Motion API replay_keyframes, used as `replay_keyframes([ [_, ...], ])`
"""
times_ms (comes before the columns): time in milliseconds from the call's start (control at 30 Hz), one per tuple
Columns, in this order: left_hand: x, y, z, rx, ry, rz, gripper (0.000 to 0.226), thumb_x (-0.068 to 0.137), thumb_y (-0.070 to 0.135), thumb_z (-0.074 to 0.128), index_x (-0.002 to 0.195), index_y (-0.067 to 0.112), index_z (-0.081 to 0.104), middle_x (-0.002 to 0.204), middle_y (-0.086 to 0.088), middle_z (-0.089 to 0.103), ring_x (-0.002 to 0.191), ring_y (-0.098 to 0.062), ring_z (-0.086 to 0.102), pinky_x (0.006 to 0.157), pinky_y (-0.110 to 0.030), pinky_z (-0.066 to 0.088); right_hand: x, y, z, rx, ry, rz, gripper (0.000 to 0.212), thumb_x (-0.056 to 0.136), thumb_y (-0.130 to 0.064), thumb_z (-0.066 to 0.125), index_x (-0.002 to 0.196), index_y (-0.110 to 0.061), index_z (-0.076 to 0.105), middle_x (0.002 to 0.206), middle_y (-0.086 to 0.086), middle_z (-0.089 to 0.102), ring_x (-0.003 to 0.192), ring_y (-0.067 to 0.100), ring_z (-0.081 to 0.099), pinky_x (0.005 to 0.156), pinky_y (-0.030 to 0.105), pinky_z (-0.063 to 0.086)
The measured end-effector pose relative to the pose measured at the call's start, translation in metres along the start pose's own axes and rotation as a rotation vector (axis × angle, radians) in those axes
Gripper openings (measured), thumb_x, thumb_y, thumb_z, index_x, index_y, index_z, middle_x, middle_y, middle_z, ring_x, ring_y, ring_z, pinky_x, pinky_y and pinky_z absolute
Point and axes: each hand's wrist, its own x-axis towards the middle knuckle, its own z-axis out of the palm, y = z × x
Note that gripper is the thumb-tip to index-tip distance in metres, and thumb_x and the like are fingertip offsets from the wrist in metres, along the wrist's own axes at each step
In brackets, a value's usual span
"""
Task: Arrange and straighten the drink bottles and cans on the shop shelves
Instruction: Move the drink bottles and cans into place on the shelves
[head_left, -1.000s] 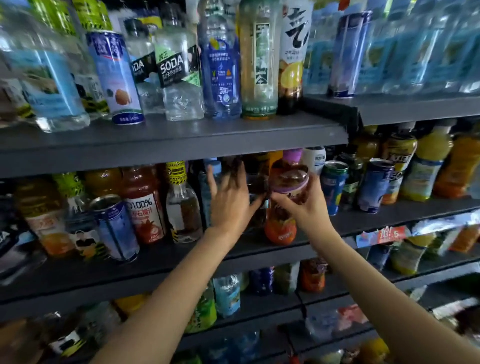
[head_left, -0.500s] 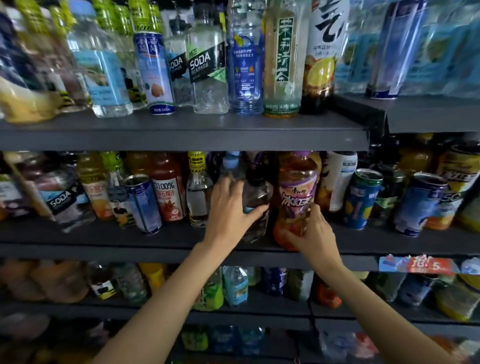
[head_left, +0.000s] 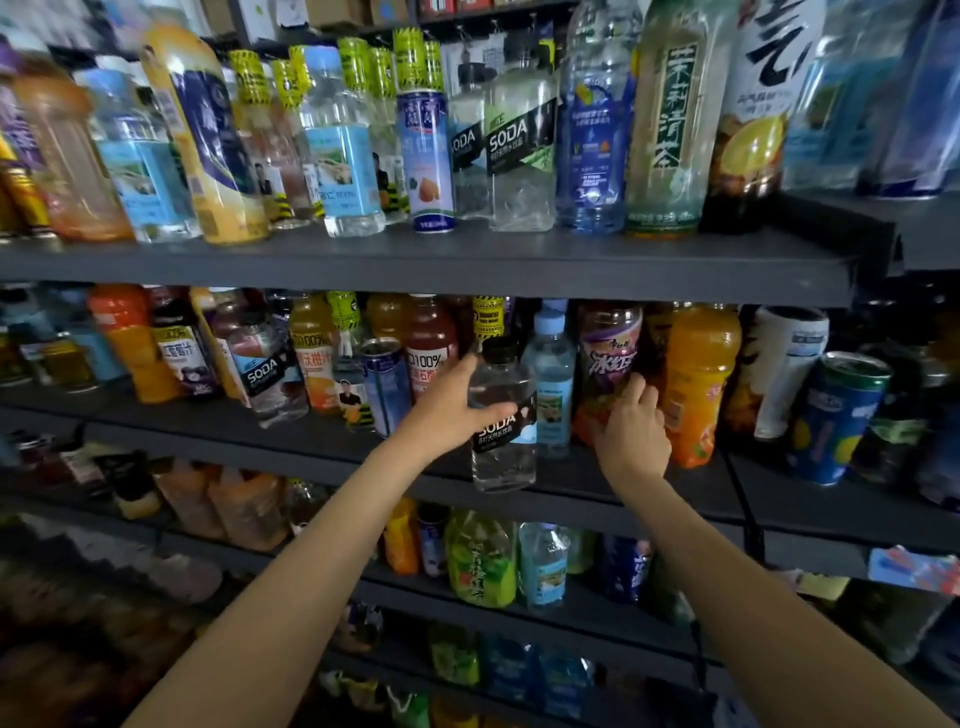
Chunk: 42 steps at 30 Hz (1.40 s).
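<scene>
My left hand (head_left: 451, 410) grips a clear SODA bottle (head_left: 503, 457) with a black label, upright at the front edge of the middle shelf (head_left: 311, 447). My right hand (head_left: 631, 431) holds the lower part of a purple-labelled iced tea bottle (head_left: 609, 353), which stands upright just right of a small blue-labelled water bottle (head_left: 551, 384). An orange juice bottle (head_left: 696, 379) stands right beside my right hand.
The top shelf (head_left: 415, 260) carries a crowded row of water, soda and tea bottles, several leaning left. Cans (head_left: 836, 415) tilt on the middle shelf at right. A blue can (head_left: 385, 384) stands left of my left hand. Lower shelves hold more bottles.
The iced tea bottle went from tilted to upright and further back. My left hand closed on the SODA bottle and drew it toward the shelf's front edge. The view moved up and closer.
</scene>
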Motion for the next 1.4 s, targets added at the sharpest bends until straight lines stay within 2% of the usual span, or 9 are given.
replay_keyframes([
  [100,-0.003,-0.005,-0.006,-0.056,-0.050,0.056,0.047,0.082,0.026,0.069,0.120,0.009,0.047,0.110,0.004,0.053,0.112,-0.015,0.053,0.072,-0.003,0.035,-0.009,-0.010,-0.012,0.127,0.117,-0.064,0.061,0.085,-0.011,0.061,0.136,0.000,0.030,0.129,0.021,0.036,0.118,0.038,0.041,0.084,0.045,0.044],
  [167,-0.007,-0.011,-0.012,-0.107,-0.073,0.111,0.053,0.081,0.026,0.070,0.125,0.009,0.047,0.118,0.004,0.054,0.113,-0.010,0.051,0.079,-0.005,0.037,-0.022,-0.020,-0.022,0.263,0.201,-0.296,0.050,0.085,-0.014,0.064,0.127,0.002,0.041,0.118,0.017,0.044,0.110,0.032,0.045,0.085,0.041,0.045],
  [300,-0.012,-0.011,-0.058,-0.163,-0.069,0.287,0.053,0.078,0.026,0.072,0.125,0.018,0.048,0.117,0.019,0.050,0.111,0.003,0.047,0.088,-0.009,0.038,-0.044,-0.066,-0.052,0.406,-0.044,-0.671,0.032,0.087,-0.034,0.061,0.114,-0.026,0.045,0.102,-0.017,0.051,0.098,-0.004,0.050,0.084,0.015,0.042],
  [400,-0.014,-0.013,-0.105,-0.182,-0.149,0.391,0.057,0.076,0.024,0.074,0.125,0.034,0.047,0.117,0.024,0.052,0.105,0.010,0.053,0.092,-0.011,0.043,-0.054,-0.115,-0.066,0.476,-0.122,-0.693,0.042,0.081,-0.041,0.064,0.113,-0.041,0.036,0.103,-0.029,0.051,0.101,-0.019,0.049,0.083,0.002,0.037],
  [700,0.004,-0.006,-0.217,-0.354,0.027,0.581,0.061,0.081,0.026,0.068,0.136,0.019,0.042,0.115,0.024,0.045,0.105,0.007,0.052,0.085,-0.004,0.042,-0.048,-0.227,-0.098,0.597,0.041,-0.728,0.071,0.075,-0.041,0.074,0.131,-0.031,0.032,0.107,0.006,0.063,0.090,0.026,0.064,0.081,0.051,0.051],
  [900,0.066,-0.019,-0.233,-0.468,0.262,0.432,0.027,0.094,0.012,0.051,0.120,0.011,0.057,0.108,0.000,0.058,0.108,-0.018,0.059,0.093,-0.032,0.050,0.009,-0.262,-0.121,0.661,0.419,-0.560,0.054,0.081,-0.019,0.070,0.125,-0.014,0.039,0.113,-0.012,0.048,0.085,0.005,0.057,0.077,0.030,0.050],
  [1100,0.086,-0.011,-0.206,-0.030,0.115,0.483,0.041,0.097,0.014,0.044,0.138,0.020,0.042,0.120,-0.003,0.049,0.082,-0.015,0.052,0.071,-0.022,0.040,0.048,-0.256,-0.094,0.285,0.440,-0.400,0.060,0.083,-0.019,0.069,0.132,-0.015,0.035,0.107,0.006,0.059,0.081,0.023,0.054,0.070,0.030,0.035],
  [1200,0.100,0.000,-0.193,0.106,-0.008,0.452,0.047,0.098,0.025,0.044,0.143,0.025,0.033,0.135,-0.011,0.041,0.115,-0.025,0.048,0.088,-0.026,0.036,0.056,-0.246,-0.085,0.287,0.324,-0.422,0.071,0.083,-0.019,0.069,0.141,-0.018,0.026,0.135,0.012,0.046,0.120,0.029,0.047,0.087,0.030,0.035],
  [1400,0.122,0.002,-0.173,0.079,-0.085,0.281,0.052,0.097,0.027,0.044,0.146,0.027,0.027,0.149,-0.012,0.031,0.137,-0.028,0.027,0.105,-0.033,0.029,0.062,-0.245,-0.084,-0.022,0.348,-0.418,0.093,0.075,-0.023,0.076,0.146,-0.023,0.017,0.142,0.019,0.022,0.124,0.040,0.038,0.089,0.046,0.046],
])
